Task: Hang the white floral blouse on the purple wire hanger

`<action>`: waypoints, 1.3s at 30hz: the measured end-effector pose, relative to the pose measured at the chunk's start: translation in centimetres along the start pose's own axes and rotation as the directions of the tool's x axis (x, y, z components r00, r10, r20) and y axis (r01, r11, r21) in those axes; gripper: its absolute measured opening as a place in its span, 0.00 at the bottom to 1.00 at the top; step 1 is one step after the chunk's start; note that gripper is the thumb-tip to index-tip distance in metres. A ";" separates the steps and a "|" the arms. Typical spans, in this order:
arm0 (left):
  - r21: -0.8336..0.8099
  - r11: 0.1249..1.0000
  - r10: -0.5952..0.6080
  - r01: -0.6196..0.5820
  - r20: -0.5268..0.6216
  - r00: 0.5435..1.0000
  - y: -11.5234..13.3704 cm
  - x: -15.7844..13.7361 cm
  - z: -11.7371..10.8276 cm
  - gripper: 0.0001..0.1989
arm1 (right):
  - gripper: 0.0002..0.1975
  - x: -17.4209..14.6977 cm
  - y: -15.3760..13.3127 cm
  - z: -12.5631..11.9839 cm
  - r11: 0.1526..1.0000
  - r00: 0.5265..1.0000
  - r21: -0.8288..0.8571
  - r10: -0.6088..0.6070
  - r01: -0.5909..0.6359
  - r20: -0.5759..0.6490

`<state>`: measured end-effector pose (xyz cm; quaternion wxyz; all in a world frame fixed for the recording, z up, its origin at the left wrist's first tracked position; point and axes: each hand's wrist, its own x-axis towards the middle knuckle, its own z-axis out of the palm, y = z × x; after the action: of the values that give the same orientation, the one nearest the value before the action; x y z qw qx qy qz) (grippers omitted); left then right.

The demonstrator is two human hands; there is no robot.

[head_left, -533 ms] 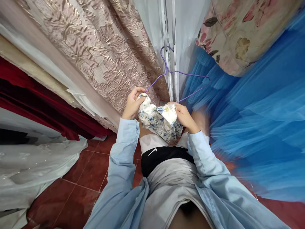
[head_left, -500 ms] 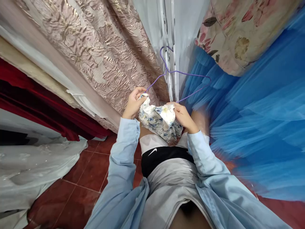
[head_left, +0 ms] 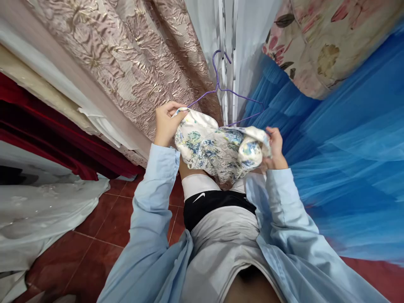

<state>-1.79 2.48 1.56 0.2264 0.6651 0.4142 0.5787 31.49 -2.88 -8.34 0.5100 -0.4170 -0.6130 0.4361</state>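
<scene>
A white garment with a blue floral print is stretched between my two hands at chest height. My left hand pinches its left edge, together with the left end of a purple wire hanger. My right hand grips the bunched right end of the garment. The hanger's lower bar runs behind the cloth and its hook points up toward the white rails. Both my sleeves are light blue.
Hanging fabrics close in on all sides: pink-gold brocade to the left, blue tulle to the right, a floral cloth at the upper right. White fabric lies on the red tile floor.
My hands have moved apart, the right one going rightward. The crumpled garment has spread open between them. The hanger has shifted slightly up.
</scene>
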 end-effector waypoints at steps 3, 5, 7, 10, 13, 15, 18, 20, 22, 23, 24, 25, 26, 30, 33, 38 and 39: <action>-0.019 1.000 -0.016 0.016 0.000 1.000 -0.2 0.5 -0.3 0.08 | 0.37 -1.4 -2.8 -1.2 0.990 0.937 0.007 0.129 -0.139 0.323; -0.032 0.999 -0.017 0.017 0.001 1.000 -0.3 0.7 -0.5 0.08 | 0.30 -2.1 -4.4 -1.0 0.979 0.857 -0.141 0.198 -0.148 0.476; -0.040 0.999 -0.012 0.011 -0.004 1.000 -0.2 0.8 -0.6 0.08 | 0.22 -2.0 -5.0 -0.8 0.936 0.889 -0.350 0.189 -0.034 0.418; -0.050 0.999 0.000 0.001 0.007 1.000 0.1 0.8 -0.6 0.09 | 0.17 -0.4 -3.7 -1.8 0.839 0.998 -0.541 -0.056 0.062 0.026; -0.033 0.999 0.012 -0.011 0.050 0.999 0.5 0.7 0.0 0.09 | 0.23 3.0 -0.4 -4.3 0.834 0.945 -0.552 -0.188 0.011 -0.266; -0.016 1.000 0.023 -0.022 0.066 0.998 0.7 0.6 0.5 0.09 | 0.26 5.8 1.9 -5.7 0.804 0.899 -0.593 -0.234 -0.035 -0.370; -0.020 1.000 0.010 -0.008 0.074 0.997 0.6 0.5 0.9 0.08 | 0.31 9.7 4.4 -6.4 0.784 0.872 -0.613 -0.226 -0.100 -0.433; -0.031 0.999 -0.011 0.014 0.078 0.997 0.5 0.5 0.8 0.08 | 0.29 11.5 5.2 -6.0 0.795 0.878 -0.588 -0.168 -0.148 -0.449; -0.040 0.999 -0.025 0.028 0.078 0.997 0.5 0.4 0.6 0.08 | 0.25 12.5 5.5 -5.3 0.828 0.904 -0.526 -0.057 -0.194 -0.424; -0.042 0.999 -0.031 0.035 0.080 0.996 0.4 0.4 0.4 0.08 | 0.22 12.7 5.6 -5.0 0.849 0.923 -0.487 0.002 -0.204 -0.384; -0.045 0.998 -0.037 0.041 0.081 0.996 0.4 0.4 0.3 0.09 | 0.20 12.8 5.6 -4.8 0.872 0.944 -0.448 0.046 -0.197 -0.326; -0.047 0.998 -0.046 0.050 0.083 0.995 0.4 0.3 0.2 0.09 | 0.19 12.6 5.6 -4.7 0.896 0.963 -0.410 0.064 -0.172 -0.263; -0.051 0.997 -0.055 0.059 0.089 0.995 0.3 0.4 0.0 0.10 | 0.19 12.4 5.6 -4.8 0.914 0.975 -0.381 0.062 -0.142 -0.215; -0.040 0.991 -0.122 0.128 0.125 0.985 0.3 1.3 -0.6 0.09 | 0.15 10.8 5.5 -6.1 0.913 0.977 -0.401 -0.015 -0.073 -0.212; 0.077 0.968 -0.247 0.238 0.145 0.958 0.6 3.1 -0.9 0.06 | 0.06 9.6 4.3 -7.6 0.873 0.980 -0.487 -0.099 0.003 -0.172; 0.327 0.912 -0.327 0.248 0.212 0.921 0.0 7.1 -0.5 0.03 | 0.10 6.7 0.5 -8.5 0.924 0.998 -0.381 -0.043 0.025 -0.040; 0.360 0.911 -0.294 0.203 0.217 0.931 -0.4 7.7 -0.2 0.04 | 0.10 5.9 -0.3 -8.3 0.944 1.000 -0.331 -0.004 0.003 -0.001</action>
<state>-2.19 8.92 5.82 0.2374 0.7066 0.5531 0.3722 38.92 3.58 -5.69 0.4342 -0.4960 -0.6778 0.3257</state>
